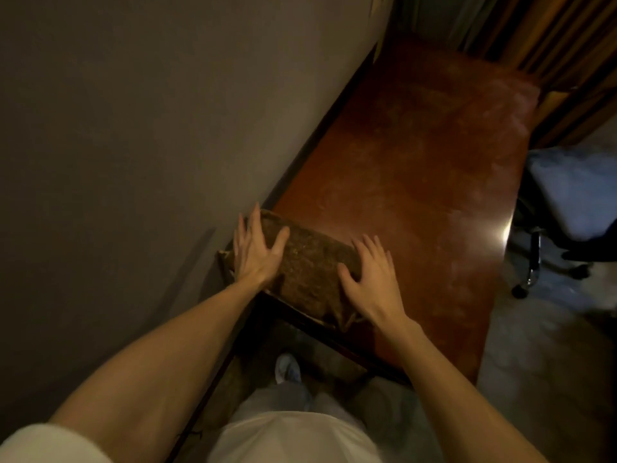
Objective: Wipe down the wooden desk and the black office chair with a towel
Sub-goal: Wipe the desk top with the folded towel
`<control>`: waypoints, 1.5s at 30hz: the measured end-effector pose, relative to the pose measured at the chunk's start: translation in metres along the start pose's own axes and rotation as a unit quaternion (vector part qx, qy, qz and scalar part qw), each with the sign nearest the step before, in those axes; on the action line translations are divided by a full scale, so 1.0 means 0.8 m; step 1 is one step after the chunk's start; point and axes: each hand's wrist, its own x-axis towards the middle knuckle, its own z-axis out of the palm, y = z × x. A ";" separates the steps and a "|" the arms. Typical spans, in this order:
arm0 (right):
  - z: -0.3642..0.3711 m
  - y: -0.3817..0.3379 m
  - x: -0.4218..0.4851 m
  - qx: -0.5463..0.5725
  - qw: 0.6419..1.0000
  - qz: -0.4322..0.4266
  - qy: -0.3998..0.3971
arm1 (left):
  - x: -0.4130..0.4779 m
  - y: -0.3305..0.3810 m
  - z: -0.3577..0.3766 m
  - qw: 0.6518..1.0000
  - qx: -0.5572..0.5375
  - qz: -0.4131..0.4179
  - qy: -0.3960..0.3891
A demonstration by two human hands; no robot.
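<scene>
1. Left fingers [255,225] are lying straight and spread, thumb out, flat on the towel [310,272], curling round nothing.
2. Right fingers [369,247] are lying straight, slightly spread, also pressing flat on the towel.
3. Left hand [257,253] is resting on the towel's wall-side end. Right hand [374,279] is resting on the opposite end.
4. Towel, brown and folded, is lying across the near end of the desk [417,162], reaching its near edge.
5. Desk is standing along the wall [133,128]. Chair [567,202] is standing off its right side.
</scene>
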 end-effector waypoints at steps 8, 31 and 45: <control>0.088 0.015 0.029 -0.119 0.993 0.001 0.004 | 0.060 -0.065 0.031 0.953 0.228 0.190 -0.063; 0.193 0.060 0.086 -0.166 0.985 0.040 -0.015 | 0.133 -0.100 0.099 0.881 0.386 0.229 -0.152; 0.138 0.112 0.193 -0.175 0.984 0.045 0.008 | 0.238 -0.018 0.147 0.871 0.391 0.255 -0.154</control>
